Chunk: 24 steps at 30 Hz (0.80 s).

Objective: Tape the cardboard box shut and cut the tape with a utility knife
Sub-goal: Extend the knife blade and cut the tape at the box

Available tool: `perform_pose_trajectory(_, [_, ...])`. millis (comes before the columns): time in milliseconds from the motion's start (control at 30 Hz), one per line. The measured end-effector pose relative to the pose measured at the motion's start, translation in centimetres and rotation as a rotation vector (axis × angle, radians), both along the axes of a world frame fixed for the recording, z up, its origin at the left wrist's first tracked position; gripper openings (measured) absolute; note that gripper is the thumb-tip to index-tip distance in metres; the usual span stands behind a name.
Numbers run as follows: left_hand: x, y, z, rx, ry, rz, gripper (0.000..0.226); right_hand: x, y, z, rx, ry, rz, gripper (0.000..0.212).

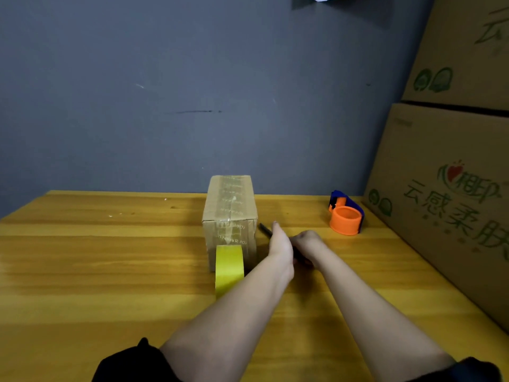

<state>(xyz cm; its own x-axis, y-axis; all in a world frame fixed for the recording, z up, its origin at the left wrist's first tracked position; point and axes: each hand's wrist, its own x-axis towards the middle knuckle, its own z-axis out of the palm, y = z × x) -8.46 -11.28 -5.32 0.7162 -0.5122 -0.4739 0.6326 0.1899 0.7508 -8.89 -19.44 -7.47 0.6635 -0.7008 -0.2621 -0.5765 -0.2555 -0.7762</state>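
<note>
A small cardboard box (230,213) stands on the wooden table (110,257), with clear tape along its top seam and down its near face. A yellow tape roll (229,267) stands on edge against the box's front. A black utility knife (265,230) lies just right of the box, and only its far tip shows. My left hand (279,244) reaches across over the knife with its fingers stretched forward. Whether that hand grips the knife is hidden. My right hand (307,242) is curled over the knife's near end.
An orange and blue tape dispenser (346,216) sits at the back right of the table. Large printed cardboard cartons (451,175) are stacked along the right edge. A grey wall (192,92) rises right behind the table.
</note>
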Motion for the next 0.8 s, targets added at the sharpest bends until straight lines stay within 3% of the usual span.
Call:
perform_pose_trajectory(133, [-0.3, 0.3, -1.2, -0.072, 0.104, 0.043, 0.064, -1.4, -0.1, -1.6, -0.153, -0.2, 0.055, 0.017])
perform_pose_trajectory(200, [-0.7, 0.4, -2.0, -0.068, 0.057, 0.039, 0.057, -2.5, -0.2, -2.0, -0.171, -0.324, 0.088, 0.015])
perform_pose_trajectory(367, [-2.5, 1.0, -3.2, -0.093, -0.09, 0.037, 0.034, -5.7, 0.8, -2.3, 0.001, -0.527, 0.174, 0.018])
perform_pose_trajectory(467, [-3.4, 1.5, -3.5, -0.137, -0.204, 0.032, 0.027, -6.7, 0.9, -2.9, 0.11, -0.658, 0.114, 0.041])
perform_pose_trajectory(533, [-3.6, 1.8, -3.8, -0.141, -0.275, 0.023, 0.024, -7.2, 0.8, -3.0, 0.186, -0.693, 0.115, 0.051])
perform_pose_trajectory(700, [-2.8, 2.8, -4.8, -0.127, -0.421, -0.025, 0.026, -7.7, 0.9, -3.3, 0.313, -0.706, 0.157, 0.033])
perform_pose_trajectory(800, [-2.9, 2.9, -5.6, -0.049, -0.627, 0.023, 0.023, -8.1, 1.1, -3.2, 0.309, -0.718, 0.199, 0.028])
